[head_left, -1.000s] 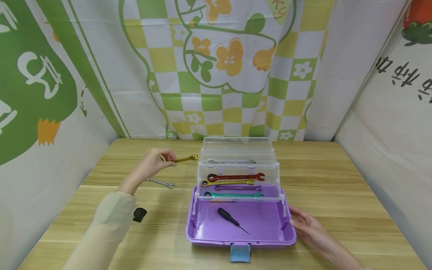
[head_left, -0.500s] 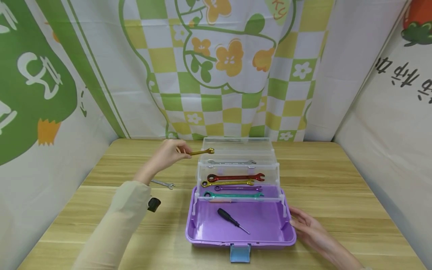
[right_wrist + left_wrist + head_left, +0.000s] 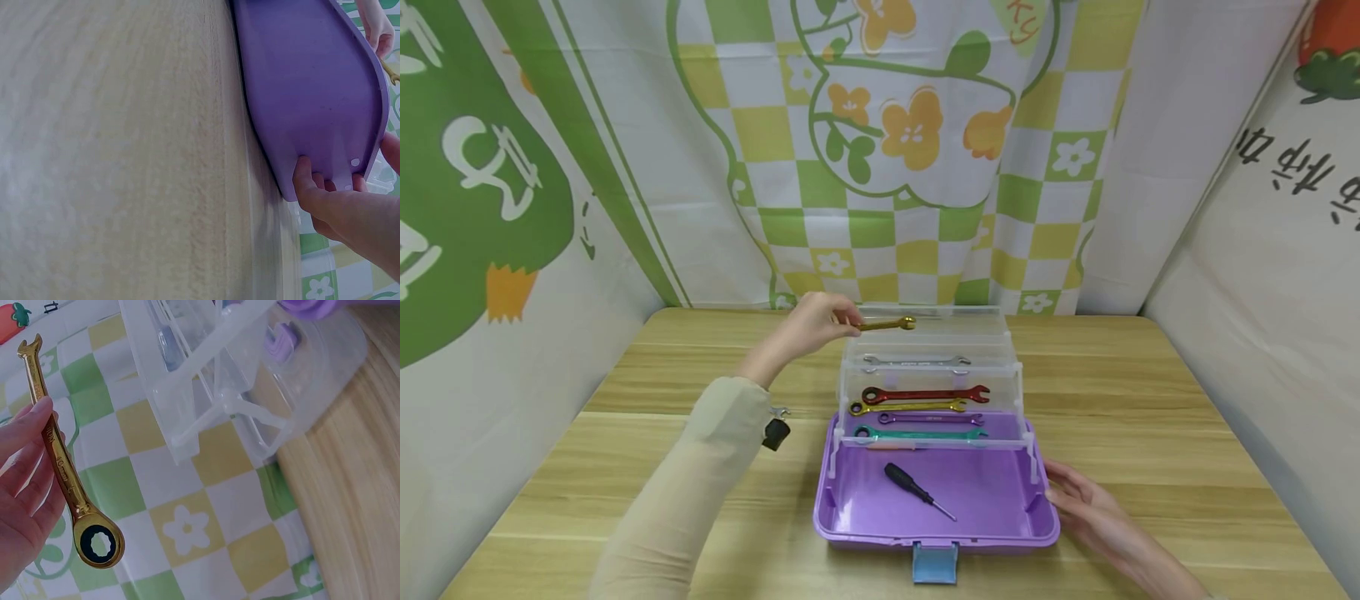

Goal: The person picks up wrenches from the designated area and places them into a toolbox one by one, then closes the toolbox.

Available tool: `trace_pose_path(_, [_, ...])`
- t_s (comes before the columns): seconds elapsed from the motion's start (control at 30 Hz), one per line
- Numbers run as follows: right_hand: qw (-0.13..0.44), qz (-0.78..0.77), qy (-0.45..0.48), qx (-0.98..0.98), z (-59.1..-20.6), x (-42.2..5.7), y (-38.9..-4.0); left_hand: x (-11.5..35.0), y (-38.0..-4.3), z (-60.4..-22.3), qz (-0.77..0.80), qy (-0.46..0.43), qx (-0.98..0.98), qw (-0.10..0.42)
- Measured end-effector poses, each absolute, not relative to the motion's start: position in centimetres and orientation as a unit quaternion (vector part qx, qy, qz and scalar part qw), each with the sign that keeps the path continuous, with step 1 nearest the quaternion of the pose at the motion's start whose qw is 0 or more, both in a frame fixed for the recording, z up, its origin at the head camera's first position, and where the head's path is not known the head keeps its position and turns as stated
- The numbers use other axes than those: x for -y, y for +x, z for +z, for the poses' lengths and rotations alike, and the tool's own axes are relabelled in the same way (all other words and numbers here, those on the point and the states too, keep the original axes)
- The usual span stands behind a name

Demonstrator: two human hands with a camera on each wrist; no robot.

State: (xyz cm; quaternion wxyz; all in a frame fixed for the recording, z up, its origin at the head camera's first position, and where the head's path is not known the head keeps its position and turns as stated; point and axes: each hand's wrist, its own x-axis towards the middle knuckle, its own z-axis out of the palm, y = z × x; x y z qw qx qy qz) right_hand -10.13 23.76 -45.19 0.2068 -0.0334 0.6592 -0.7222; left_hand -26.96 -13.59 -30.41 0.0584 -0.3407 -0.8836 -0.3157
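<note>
A gold ratcheting combination wrench [image 3: 887, 324] is pinched between thumb and fingers of my left hand [image 3: 816, 321], over the upper clear tray at its left end. In the left wrist view its ring end [image 3: 99, 540] points away from the hand's fingertips. My right hand [image 3: 1093, 508] grips the right side of the purple toolbox [image 3: 992, 492], thumb at the rim and fingers [image 3: 304, 178] against the outer wall. A silver open-end wrench [image 3: 917, 363] lies in a clear tray. Red [image 3: 925, 395], yellow [image 3: 906, 407], purple [image 3: 928, 419] and green [image 3: 917, 434] wrenches lie in the tray nearer me.
A black-handled screwdriver [image 3: 917, 490] lies on the toolbox floor. Left of the box, another silver wrench [image 3: 781, 412] on the wooden table [image 3: 1150, 417] is mostly hidden behind my left wrist. The blue latch [image 3: 935, 564] hangs at the front. A patterned curtain [image 3: 880, 242] stands behind.
My left hand has moved right and away from me with the gold wrench, from above the table's left part to over the upper tray. The right hand and toolbox have stayed put.
</note>
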Motion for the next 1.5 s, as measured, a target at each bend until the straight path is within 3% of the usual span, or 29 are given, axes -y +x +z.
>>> trace_pose_path(0.73, [0.204, -0.721, -0.035, -0.661, -45.2, -23.8, -10.0, 7.0, -28.8, -30.6, -0.263, -0.39, 0.882, 0.007])
trace_pose_path(1.5, [0.21, -0.716, -0.036, -0.665, -45.1, -23.7, -10.2, 3.8, -30.3, -32.3, -0.238, -0.392, 0.885, -0.08])
